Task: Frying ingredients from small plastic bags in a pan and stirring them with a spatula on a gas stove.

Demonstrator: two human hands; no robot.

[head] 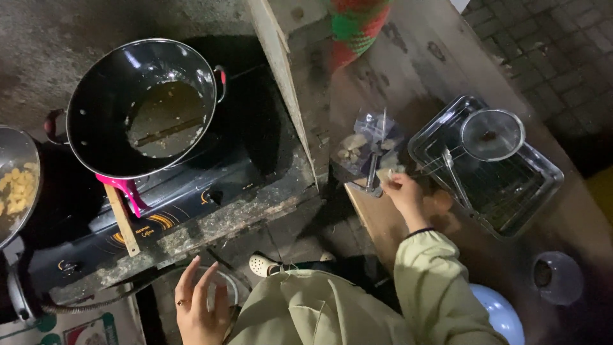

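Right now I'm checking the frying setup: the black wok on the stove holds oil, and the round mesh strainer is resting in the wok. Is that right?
Not quite. The head view shows the mesh strainer resting on the metal tray on the wooden table, not in the wok, which holds only oil.

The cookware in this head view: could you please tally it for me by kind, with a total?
Woks: 2, black wok holding oil, grey wok holding yellow food
Wire trays: 1, metal tray
Mesh strainers: 1, strainer lying in the tray
Tongs: 1, tongs near the right hand
Total: 5
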